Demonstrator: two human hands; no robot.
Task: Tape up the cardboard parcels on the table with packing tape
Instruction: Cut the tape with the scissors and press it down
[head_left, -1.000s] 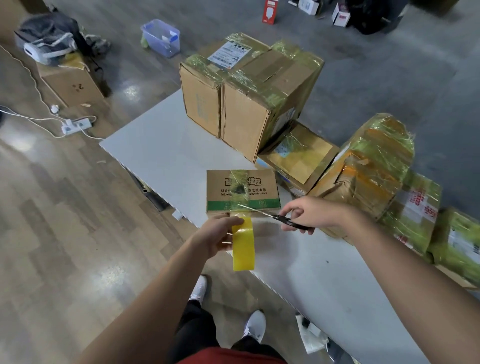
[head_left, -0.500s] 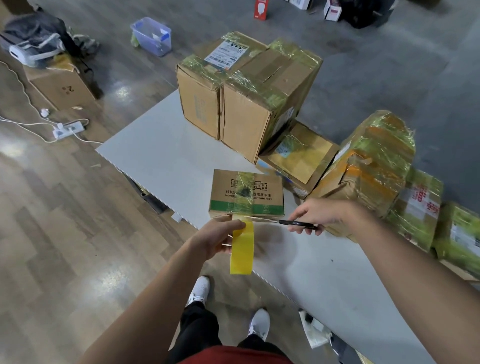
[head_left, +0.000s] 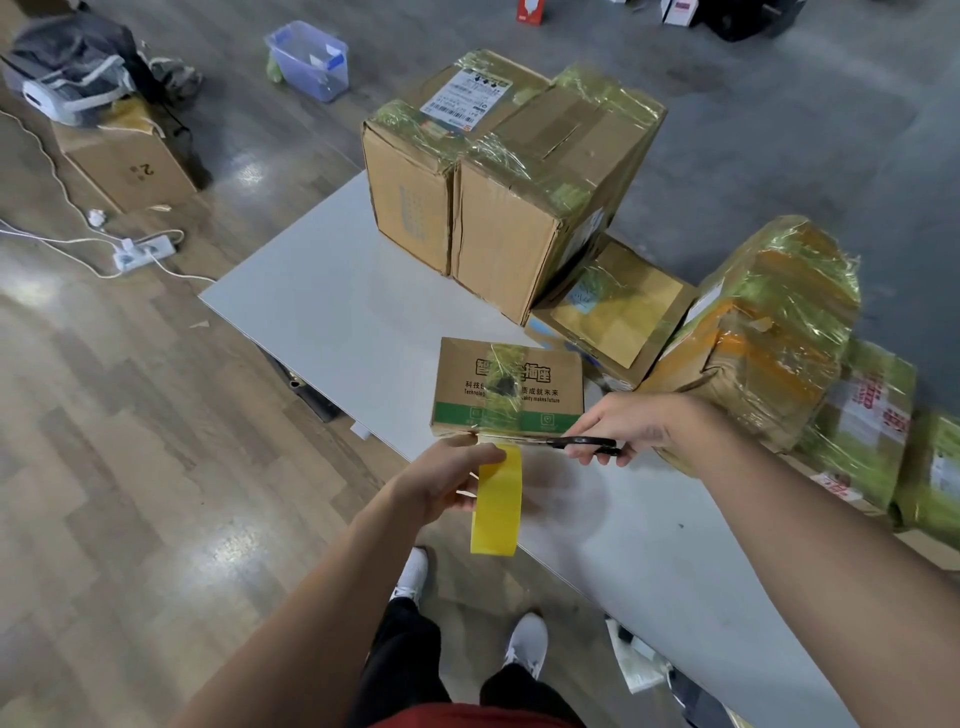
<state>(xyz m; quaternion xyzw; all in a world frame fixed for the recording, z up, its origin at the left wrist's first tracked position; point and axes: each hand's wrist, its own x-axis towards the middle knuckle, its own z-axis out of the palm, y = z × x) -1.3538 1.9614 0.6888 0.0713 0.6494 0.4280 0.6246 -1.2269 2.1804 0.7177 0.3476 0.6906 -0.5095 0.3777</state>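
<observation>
While the left hand grips the tape roll just below the box, the right hand pinches scissors beside it.

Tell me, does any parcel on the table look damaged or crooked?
Yes. The bulky parcel right of the small box sits tilted, its cardboard creased and bulging under wrinkled tape. The larger tall box at the back has a crumpled front edge. Nothing looks spilled.
</observation>
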